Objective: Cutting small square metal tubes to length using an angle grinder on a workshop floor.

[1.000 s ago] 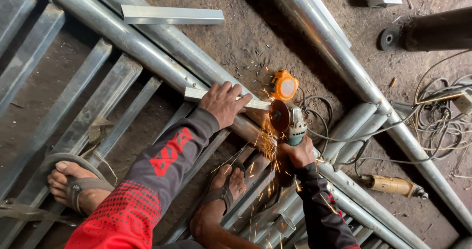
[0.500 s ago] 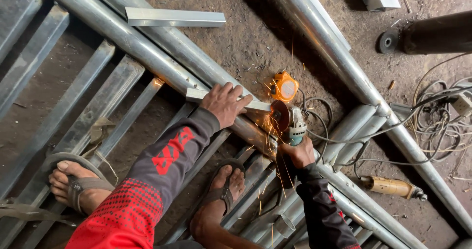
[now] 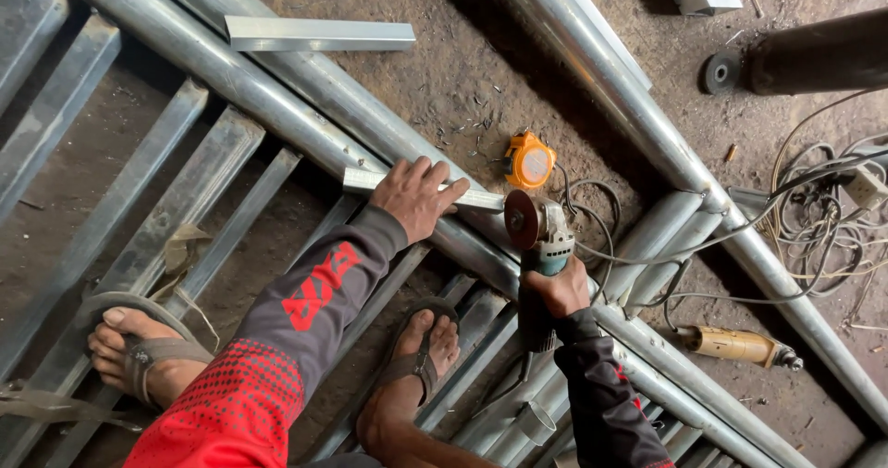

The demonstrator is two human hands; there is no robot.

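Observation:
My left hand (image 3: 418,196) presses flat on a short grey metal bar (image 3: 365,180) that lies across a long steel pipe (image 3: 250,84). My right hand (image 3: 557,289) grips the body of an angle grinder (image 3: 539,237). Its reddish disc (image 3: 520,220) stands just off the right end of the bar, and no sparks show. An orange tape measure (image 3: 529,160) lies on the dirt just beyond the disc. Both sleeves are dark with red print.
Several steel pipes and flat bars cross the dirt floor. My sandalled feet (image 3: 139,357) (image 3: 413,366) rest on them. A cut metal offcut (image 3: 319,33) lies at the top. Tangled cables (image 3: 814,218), a yellow-handled tool (image 3: 735,345) and a dark cylinder (image 3: 819,52) sit at the right.
Sparks flew from the disc on the bar a second ago and have stopped. The grinder has lifted slightly away from the cut. My left hand has stayed on the bar.

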